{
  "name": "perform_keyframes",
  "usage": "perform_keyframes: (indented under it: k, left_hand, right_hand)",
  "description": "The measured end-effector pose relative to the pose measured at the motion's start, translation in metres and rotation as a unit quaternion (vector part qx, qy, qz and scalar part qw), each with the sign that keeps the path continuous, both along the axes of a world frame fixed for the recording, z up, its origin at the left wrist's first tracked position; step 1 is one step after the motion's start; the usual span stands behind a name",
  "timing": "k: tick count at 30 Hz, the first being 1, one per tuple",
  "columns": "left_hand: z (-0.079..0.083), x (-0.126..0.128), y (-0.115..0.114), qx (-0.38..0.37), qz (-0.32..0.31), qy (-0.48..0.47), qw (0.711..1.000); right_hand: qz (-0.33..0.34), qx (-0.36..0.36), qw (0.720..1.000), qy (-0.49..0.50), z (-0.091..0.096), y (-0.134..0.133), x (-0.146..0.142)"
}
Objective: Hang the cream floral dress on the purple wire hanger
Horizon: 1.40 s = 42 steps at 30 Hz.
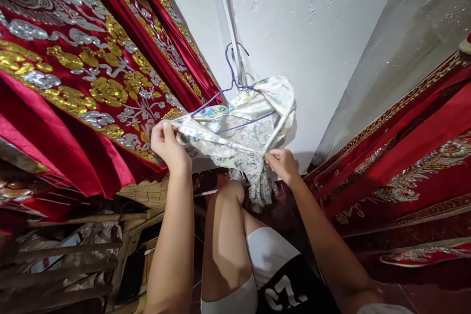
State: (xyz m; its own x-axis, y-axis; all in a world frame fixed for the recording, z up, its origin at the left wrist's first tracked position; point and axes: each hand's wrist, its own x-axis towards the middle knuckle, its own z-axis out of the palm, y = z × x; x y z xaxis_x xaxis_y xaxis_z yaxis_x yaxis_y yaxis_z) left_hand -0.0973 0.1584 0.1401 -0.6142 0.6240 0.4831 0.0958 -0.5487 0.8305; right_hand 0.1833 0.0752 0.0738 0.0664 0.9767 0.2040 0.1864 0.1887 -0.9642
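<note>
A pale floral-printed garment [235, 137] is draped over a thin purple wire hanger [232, 76], held up in front of a white wall. My left hand [167, 144] pinches the garment's left edge, where the hanger's left end sits. My right hand [282, 164] grips the bunched cloth at the lower right, fingers closed on it. The hanger's hook points up and hangs on nothing that I can see. Part of the cloth droops down between my hands toward my raised knee [230, 196].
Red cloth with gold and silver embroidery [81, 68] hangs at the left, and more of it [412, 167] lies at the right. A white wall [312, 34] rises ahead. Wooden slats and woven baskets [73, 255] sit at the lower left.
</note>
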Motion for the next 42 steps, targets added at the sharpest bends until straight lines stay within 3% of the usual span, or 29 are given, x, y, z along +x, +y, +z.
perform_keyframes:
  k: [2, 4, 7, 10, 12, 14, 17, 18, 20, 22, 25, 27, 29, 31, 34, 36, 39, 41, 42]
  left_hand:
    - [-0.023, -0.014, 0.005, -0.069, -0.033, -0.058, 0.995]
    - [-0.051, -0.011, 0.0, -0.118, -0.069, -0.069, 0.988]
    - [-0.086, 0.017, -0.02, -0.168, -0.11, -0.11, 0.973]
    - [-0.099, 0.043, -0.041, -0.193, -0.167, -0.158, 0.954]
    - [-0.095, 0.049, -0.05, -0.219, -0.215, -0.137, 0.942]
    - [-0.087, 0.046, -0.055, -0.262, -0.278, -0.039, 0.923]
    - [-0.072, 0.039, -0.061, -0.294, -0.379, 0.108, 0.871]
    - [-0.067, 0.039, -0.064, -0.286, -0.399, 0.114, 0.864]
    - [-0.056, 0.044, -0.071, -0.239, -0.408, 0.068, 0.878]
    - [-0.043, 0.055, -0.079, -0.182, -0.4, 0.003, 0.898]
    - [-0.022, 0.076, -0.093, -0.131, -0.412, -0.026, 0.901]
    - [-0.01, 0.088, -0.104, -0.118, -0.43, 0.032, 0.894]
    - [-0.001, 0.099, -0.115, -0.109, -0.436, 0.133, 0.883]
    - [0.004, 0.104, -0.121, -0.095, -0.423, 0.215, 0.875]
    - [0.004, 0.101, -0.118, -0.07, -0.394, 0.22, 0.89]
    - [-0.003, 0.092, -0.11, -0.083, -0.412, 0.18, 0.889]
    - [-0.023, 0.075, -0.101, -0.175, -0.493, 0.145, 0.84]
    - [-0.041, 0.063, -0.099, -0.249, -0.52, 0.211, 0.789]
    - [-0.049, 0.057, -0.099, -0.275, -0.51, 0.274, 0.767]
  right_hand:
    - [-0.008, -0.026, 0.999, 0.022, -0.016, -0.018, -0.001]
    - [-0.019, -0.04, 0.997, 0.06, -0.029, -0.036, -0.008]
    - [-0.021, -0.06, 0.992, 0.112, -0.039, -0.055, -0.019]
    - [0.031, -0.077, 0.991, 0.109, -0.038, -0.066, -0.015]
    - [0.065, -0.077, 0.992, 0.075, -0.035, -0.07, -0.004]
    - [0.086, -0.079, 0.993, 0.031, -0.033, -0.073, 0.009]
    - [0.108, -0.091, 0.99, -0.01, -0.035, -0.077, 0.019]
    - [0.114, -0.097, 0.989, -0.015, -0.037, -0.079, 0.019]
    - [0.092, -0.105, 0.99, -0.011, -0.038, -0.08, 0.018]
    - [0.027, -0.102, 0.994, 0.012, -0.036, -0.077, 0.017]
    - [-0.046, -0.072, 0.995, 0.051, -0.021, -0.062, 0.015]
    - [-0.01, -0.062, 0.995, 0.075, -0.006, -0.048, 0.01]
    - [0.088, -0.082, 0.985, 0.126, 0.009, -0.035, 0.0]
    - [0.199, -0.119, 0.954, 0.192, 0.024, -0.027, -0.012]
    - [0.284, -0.145, 0.917, 0.241, 0.047, -0.024, -0.025]
    - [0.326, -0.153, 0.906, 0.222, 0.063, -0.023, -0.025]
    - [0.404, -0.14, 0.9, 0.086, 0.086, -0.013, -0.015]
    - [0.376, -0.098, 0.921, -0.021, 0.096, 0.003, -0.004]
    - [0.321, -0.058, 0.943, -0.064, 0.097, 0.013, 0.001]
